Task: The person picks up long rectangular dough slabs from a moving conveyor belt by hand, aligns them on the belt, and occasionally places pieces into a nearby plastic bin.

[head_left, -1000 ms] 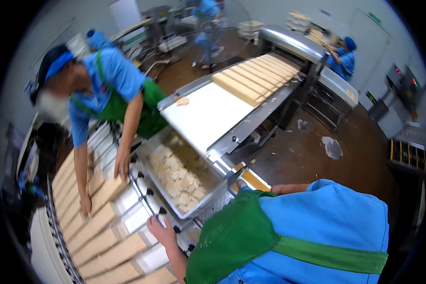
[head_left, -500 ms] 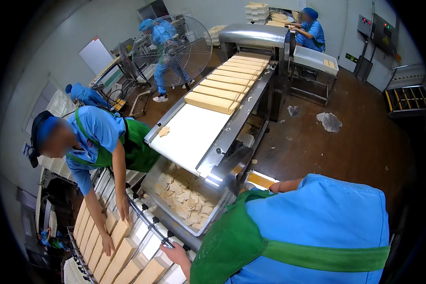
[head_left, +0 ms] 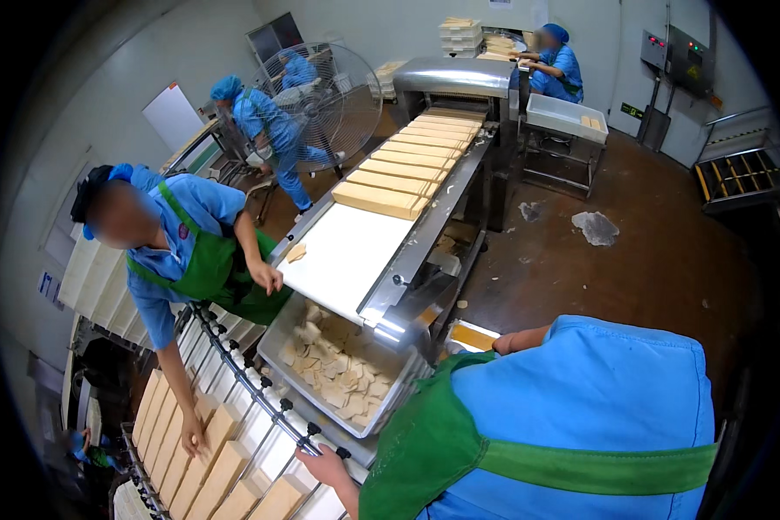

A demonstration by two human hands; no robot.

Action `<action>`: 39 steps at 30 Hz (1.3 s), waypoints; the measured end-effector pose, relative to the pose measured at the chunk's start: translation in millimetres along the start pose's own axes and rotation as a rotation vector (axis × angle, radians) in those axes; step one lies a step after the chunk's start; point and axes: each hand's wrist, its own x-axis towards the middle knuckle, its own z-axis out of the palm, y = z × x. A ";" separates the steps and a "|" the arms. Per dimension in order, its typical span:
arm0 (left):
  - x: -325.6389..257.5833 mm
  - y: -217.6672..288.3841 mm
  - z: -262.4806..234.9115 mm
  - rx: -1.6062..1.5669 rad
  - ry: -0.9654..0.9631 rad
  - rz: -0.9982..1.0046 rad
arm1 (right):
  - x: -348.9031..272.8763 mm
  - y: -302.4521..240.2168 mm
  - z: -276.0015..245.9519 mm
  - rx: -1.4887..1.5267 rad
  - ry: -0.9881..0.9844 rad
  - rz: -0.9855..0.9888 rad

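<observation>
My left hand (head_left: 321, 466) comes in from the lower edge and lies with fingers apart on the black-knobbed rail (head_left: 260, 400) of a roller rack, holding nothing. It touches the rail beside tan rectangular slabs (head_left: 221, 475) lying in rows. My blue sleeve and green apron (head_left: 581, 416) fill the lower right. Only my right forearm (head_left: 516, 340) shows; its hand is hidden behind my body. A metal tray (head_left: 279, 340) of pale dough scraps sits just beyond my left hand. A co-worker in blue and green presses one hand (head_left: 191, 444) on the slabs and rests the other hand (head_left: 267, 277) by the belt.
A white conveyor belt (head_left: 347, 251) carries tan slabs (head_left: 381, 199) out of a steel machine (head_left: 455, 78). A big floor fan (head_left: 325, 100) and two more workers stand behind. A grey lump (head_left: 596, 227) lies on the brown floor. White trays (head_left: 95, 282) stack at left.
The view has swung so the conveyor and far machine sit more central. The co-worker's hand slid down the slab rows. My left hand stays on the rail.
</observation>
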 end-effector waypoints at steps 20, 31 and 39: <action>-10.5 30.6 -22.7 0.047 -0.117 -0.108 | -328.6 147.9 -356.7 0.680 2.024 0.449; -7.7 39.5 -31.7 -0.005 -0.195 -0.112 | -38.5 85.8 -16.5 0.195 0.605 -0.132; -13.4 57.0 -41.0 0.107 -0.143 -0.066 | -41.4 86.3 61.9 0.132 0.105 0.149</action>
